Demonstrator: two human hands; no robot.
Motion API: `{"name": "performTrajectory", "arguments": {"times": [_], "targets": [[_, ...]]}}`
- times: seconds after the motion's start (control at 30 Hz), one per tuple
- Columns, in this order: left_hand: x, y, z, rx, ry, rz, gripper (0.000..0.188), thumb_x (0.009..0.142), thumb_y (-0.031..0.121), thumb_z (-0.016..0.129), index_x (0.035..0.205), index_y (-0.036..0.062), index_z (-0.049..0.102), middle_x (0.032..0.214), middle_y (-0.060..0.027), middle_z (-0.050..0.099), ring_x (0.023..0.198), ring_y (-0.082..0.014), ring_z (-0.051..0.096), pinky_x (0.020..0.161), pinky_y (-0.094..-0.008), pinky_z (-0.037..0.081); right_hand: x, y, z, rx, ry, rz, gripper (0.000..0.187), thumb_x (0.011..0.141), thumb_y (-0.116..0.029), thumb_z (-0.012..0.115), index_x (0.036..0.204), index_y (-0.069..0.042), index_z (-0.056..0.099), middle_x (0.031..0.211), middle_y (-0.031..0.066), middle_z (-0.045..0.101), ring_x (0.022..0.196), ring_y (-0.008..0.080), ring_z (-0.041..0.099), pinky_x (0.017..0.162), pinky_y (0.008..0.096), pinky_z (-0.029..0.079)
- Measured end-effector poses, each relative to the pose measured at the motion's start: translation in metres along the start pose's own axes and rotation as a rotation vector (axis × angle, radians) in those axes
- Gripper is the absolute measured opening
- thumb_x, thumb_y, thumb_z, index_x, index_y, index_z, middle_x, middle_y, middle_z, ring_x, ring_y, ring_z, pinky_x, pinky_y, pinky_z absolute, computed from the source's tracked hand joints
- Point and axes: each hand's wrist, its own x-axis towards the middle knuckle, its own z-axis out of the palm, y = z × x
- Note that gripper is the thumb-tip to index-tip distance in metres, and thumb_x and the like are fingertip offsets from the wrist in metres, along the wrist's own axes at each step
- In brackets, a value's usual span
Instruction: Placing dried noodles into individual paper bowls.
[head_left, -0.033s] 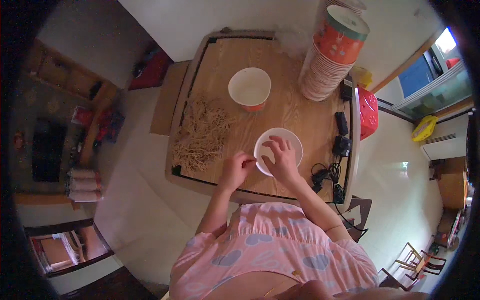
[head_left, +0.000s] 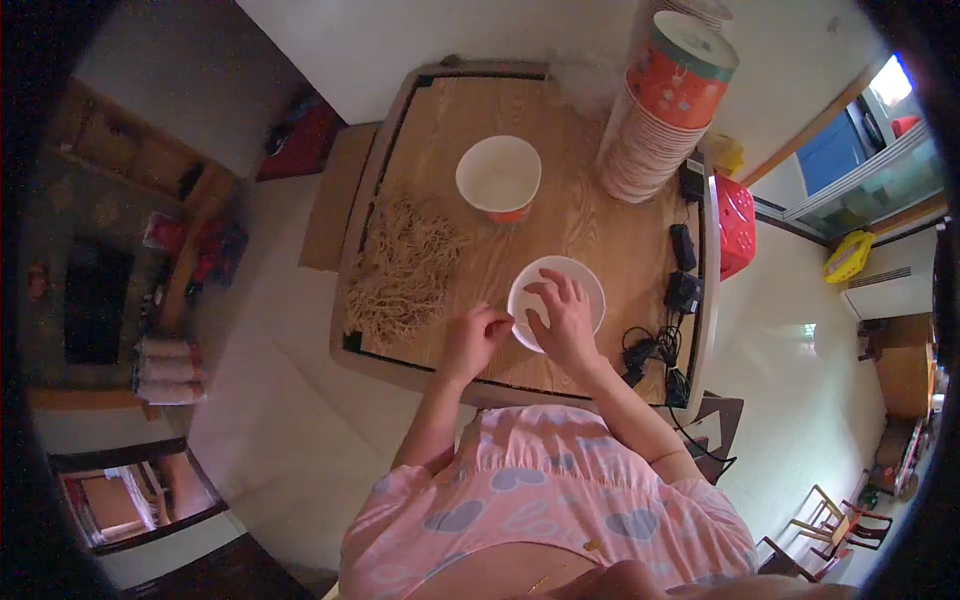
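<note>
White round bowl (head_left: 591, 285) sits on the wood-grain desk (head_left: 440, 120) near its front edge, R of a pile of tan strands (head_left: 405, 270) & nearer the person than a 2nd bowl (head_left: 499, 172); looks like thin paper, so prob. light, fairly stiff, easy to dent, best held gently by rim or sides. R hand (head_left: 572, 325) comes in from lower R, fingers curved & apart over the bowl's mouth, grip loose w/ nothing visible in it. L hand (head_left: 475, 340) angles up to the L rim, thumb & index pinched; can't tell if they've got the rim or sth. small.
</note>
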Motion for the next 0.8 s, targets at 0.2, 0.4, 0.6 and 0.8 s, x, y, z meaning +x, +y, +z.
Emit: {"name": "performTrajectory", "arguments": {"times": [0.2, 0.4, 0.6, 0.8], "targets": [[0.006, 0.001, 0.011, -0.087, 0.001, 0.113, 0.009, 0.074, 0.006, 0.060, 0.082, 0.0033, 0.062, 0.075, -0.0121, 0.057, 0.066, -0.0243, 0.058, 0.058, -0.0328, 0.045, -0.014, 0.004, 0.027, 0.529, -0.205, 0.189, 0.023, 0.081, -0.008, 0.054, 0.103, -0.004, 0.050, 0.096, 0.0155, 0.056, 0.092, 0.0298, 0.056, 0.076, 0.0363, 0.045], [0.006, -0.007, 0.008, -0.157, 0.035, -0.018, 0.007, 0.072, 0.003, 0.062, 0.078, 0.0009, 0.060, 0.073, -0.0093, 0.058, 0.061, -0.0176, 0.056, 0.055, -0.0284, 0.043, -0.012, -0.008, 0.018, 0.581, -0.214, 0.278, 0.022, 0.083, -0.010, 0.054, 0.103, -0.002, 0.050, 0.065, 0.0105, 0.054, 0.056, 0.0170, 0.053, 0.052, 0.0289, 0.042], [0.008, -0.012, 0.002, -0.142, 0.019, 0.024, 0.010, 0.073, 0.007, 0.065, 0.081, 0.0012, 0.062, 0.068, -0.0061, 0.057, 0.057, -0.0125, 0.053, 0.052, -0.0251, 0.041, -0.011, 0.004, 0.016, 0.525, -0.282, 0.302, 0.019, 0.082, -0.021, 0.057, 0.091, -0.005, 0.054, 0.060, 0.0136, 0.054, 0.051, 0.0204, 0.054, 0.048, 0.0343, 0.041], [0.015, -0.033, 0.019, -0.329, 0.123, -0.145, 0.008, 0.075, 0.008, 0.064, 0.080, 0.0023, 0.063, 0.068, -0.0058, 0.059, 0.057, -0.0130, 0.054, 0.053, -0.0251, 0.043, -0.014, 0.029, 0.023, 0.421, -0.187, 0.329, 0.013, 0.078, -0.019, 0.059, 0.082, -0.006, 0.057, 0.061, 0.0117, 0.056, 0.054, 0.0222, 0.056, 0.051, 0.0341, 0.043]]}}
